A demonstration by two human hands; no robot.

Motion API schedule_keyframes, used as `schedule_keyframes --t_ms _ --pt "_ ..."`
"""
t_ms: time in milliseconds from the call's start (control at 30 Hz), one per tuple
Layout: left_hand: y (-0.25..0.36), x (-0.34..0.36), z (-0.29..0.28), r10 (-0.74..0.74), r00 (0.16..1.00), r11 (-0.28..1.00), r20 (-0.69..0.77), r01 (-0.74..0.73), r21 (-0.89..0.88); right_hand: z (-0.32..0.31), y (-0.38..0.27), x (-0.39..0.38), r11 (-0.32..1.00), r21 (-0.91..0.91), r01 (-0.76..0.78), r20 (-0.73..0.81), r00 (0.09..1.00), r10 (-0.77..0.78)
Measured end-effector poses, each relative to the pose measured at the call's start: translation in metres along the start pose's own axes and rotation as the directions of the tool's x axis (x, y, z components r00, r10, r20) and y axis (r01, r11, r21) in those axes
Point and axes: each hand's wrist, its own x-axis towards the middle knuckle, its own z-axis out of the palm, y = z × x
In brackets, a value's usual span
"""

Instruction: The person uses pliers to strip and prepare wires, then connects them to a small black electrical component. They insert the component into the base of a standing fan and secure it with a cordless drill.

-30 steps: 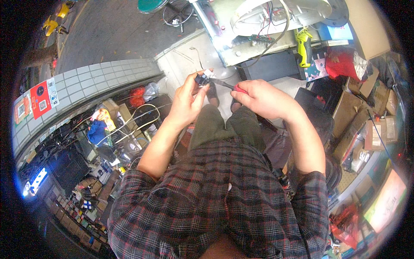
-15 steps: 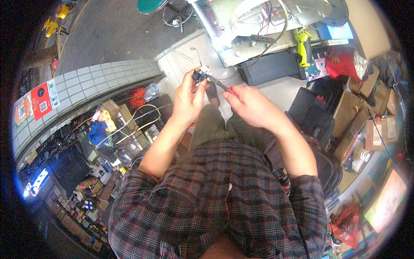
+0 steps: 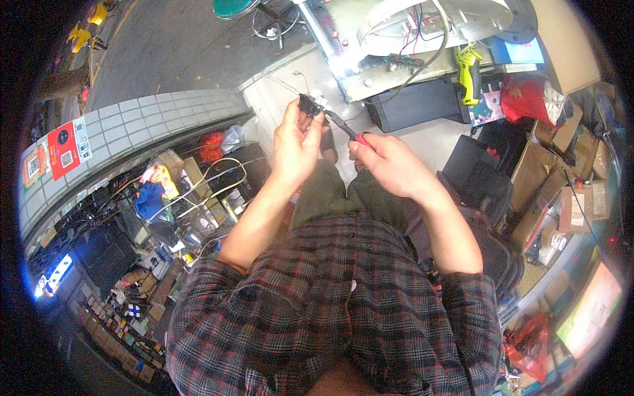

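Looking down through the head camera, I see a small part [image 3: 310, 105] that is black and blocky, with a white piece on its right side; finer detail is too small for me to make out. It sits at the fingertips of the left hand [image 3: 297, 142], pinched between thumb and fingers, above the pale floor [image 3: 274, 79]. The right hand [image 3: 391, 164] is closed around a red-handled tool [image 3: 343, 127], whose dark shaft slants up to the part; I cannot tell whether the tip touches it. Beyond, an open white shell [image 3: 376, 41] rests on the bench [image 3: 353, 89] with red and dark wires [image 3: 417, 23] inside. Cardboard boxes [image 3: 599, 198] crowd the right, near a red plastic bag [image 3: 533, 346]; their contents are unclear to me.
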Motion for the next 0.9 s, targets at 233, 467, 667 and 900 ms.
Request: schedule_keyframes --t_ms 233,467,667,900 --pt "0.0 0.0 0.001 0.001 1.0 1.0 -0.027 0.0 0.021 0.008 0.009 0.003 0.989 0.139 -0.043 0.009 0.999 0.042" --pt "-0.008 0.0 0.003 0.023 0.999 0.996 -0.034 -0.02 0.081 0.012 0.011 0.004 0.99 0.137 -0.044 -0.018 0.999 0.047" --pt "-0.009 0.001 0.001 0.015 0.999 0.988 -0.036 -0.009 0.157 0.014 0.011 0.008 0.979 0.188 -0.079 0.005 0.997 0.08" --pt "-0.008 0.002 0.002 0.029 0.999 0.978 -0.047 -0.018 0.208 0.014 0.01 0.011 0.964 0.233 -0.128 0.042 0.992 0.122"
